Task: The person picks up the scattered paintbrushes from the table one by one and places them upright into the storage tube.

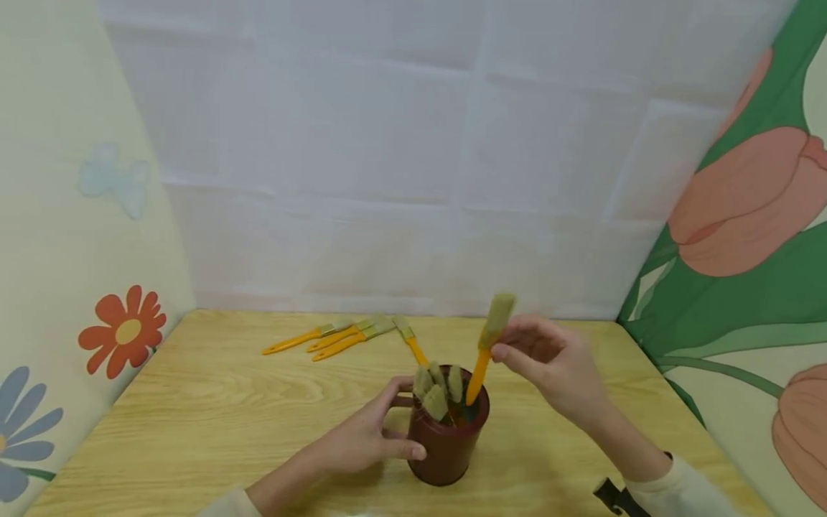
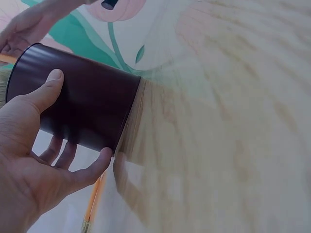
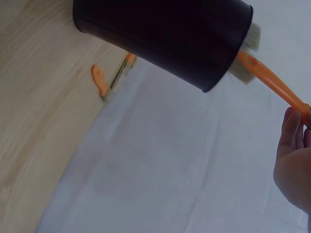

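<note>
My left hand [image 1: 362, 438] holds a dark red cylindrical pot [image 1: 446, 451], thumb on the near side and fingers round the far side. Bristles of several paintbrushes [image 1: 436, 401] stick up from its mouth. Above the right side of the rim, my right hand [image 1: 554, 366] pinches a paintbrush [image 1: 479, 373] near its ferrule. That brush has a yellow-orange handle pointing down and pale bristles up. In the right wrist view, the tip of the handle [image 3: 274, 82] overlaps the pot's opening. The left wrist view shows my thumb and fingertips [image 2: 106, 154] against the pot's smooth wall.
Several more paintbrushes [image 1: 291, 341] lie on the wood-grain table [image 1: 213, 416] behind and left of the pot. One single brush [image 1: 407, 332] lies just behind it. A white cloth [image 1: 362, 143] hangs at the back, with flower-patterned panels [image 1: 736, 287] on both sides.
</note>
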{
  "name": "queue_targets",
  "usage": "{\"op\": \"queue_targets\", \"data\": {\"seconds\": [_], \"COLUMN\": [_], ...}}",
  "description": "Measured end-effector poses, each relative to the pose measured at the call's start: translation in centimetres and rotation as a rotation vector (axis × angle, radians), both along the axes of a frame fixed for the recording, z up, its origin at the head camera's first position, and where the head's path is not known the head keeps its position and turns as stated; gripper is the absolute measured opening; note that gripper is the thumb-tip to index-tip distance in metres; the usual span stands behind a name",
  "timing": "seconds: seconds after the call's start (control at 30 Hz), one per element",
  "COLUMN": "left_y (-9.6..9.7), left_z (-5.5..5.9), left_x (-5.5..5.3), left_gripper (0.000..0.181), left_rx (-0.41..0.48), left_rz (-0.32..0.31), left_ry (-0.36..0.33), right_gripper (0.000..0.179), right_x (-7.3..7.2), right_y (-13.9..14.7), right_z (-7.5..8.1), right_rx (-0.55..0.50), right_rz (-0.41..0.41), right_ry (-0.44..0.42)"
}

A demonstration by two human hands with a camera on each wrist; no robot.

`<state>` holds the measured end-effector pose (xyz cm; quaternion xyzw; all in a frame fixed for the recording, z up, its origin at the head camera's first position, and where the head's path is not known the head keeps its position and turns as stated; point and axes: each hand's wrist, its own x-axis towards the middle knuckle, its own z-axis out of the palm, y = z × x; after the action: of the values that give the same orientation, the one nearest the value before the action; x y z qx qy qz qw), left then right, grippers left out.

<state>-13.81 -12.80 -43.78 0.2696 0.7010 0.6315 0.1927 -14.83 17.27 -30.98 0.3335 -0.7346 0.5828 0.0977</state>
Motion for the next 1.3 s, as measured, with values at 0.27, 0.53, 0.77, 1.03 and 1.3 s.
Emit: {"op": "queue_targets", "data": {"seconds": [0.27,0.53,0.77,1.03,1.3], "left_y": [0.1,0.2,0.2,0.2,0.1], "left_z": [-0.1,0.0,0.0,0.0,-0.1], "left_x": [0.0,0.1,0.1,0.0,0.0], "left_gripper": [0.079,0.079,0.078,0.075,0.075], "left_rx": [0.024,0.019,0.025,0.029,0.021], "left_rz": [-0.003,-0.007,-0.01,-0.018,-0.012], "left_ry": [-0.001,0.013,0.018,-0.007,-0.013], "right_gripper": [0.018,0.018,0.026,0.032,0.035], "right_x": [0.7,1.7,2.7,2.9,2.9], "right_y": [-0.7,-1.5,-2.3,-2.5,-2.3], "right_z": [-2.7,-4.0,-5.2,-6.2,-6.0], "right_rx": [-0.023,-0.037,0.019,0.064,0.067], "right_rz": [0.109,0.177,0.137,0.147,0.151], "right_ry": [-0.077,-0.092,-0.018,0.081,0.152]}}
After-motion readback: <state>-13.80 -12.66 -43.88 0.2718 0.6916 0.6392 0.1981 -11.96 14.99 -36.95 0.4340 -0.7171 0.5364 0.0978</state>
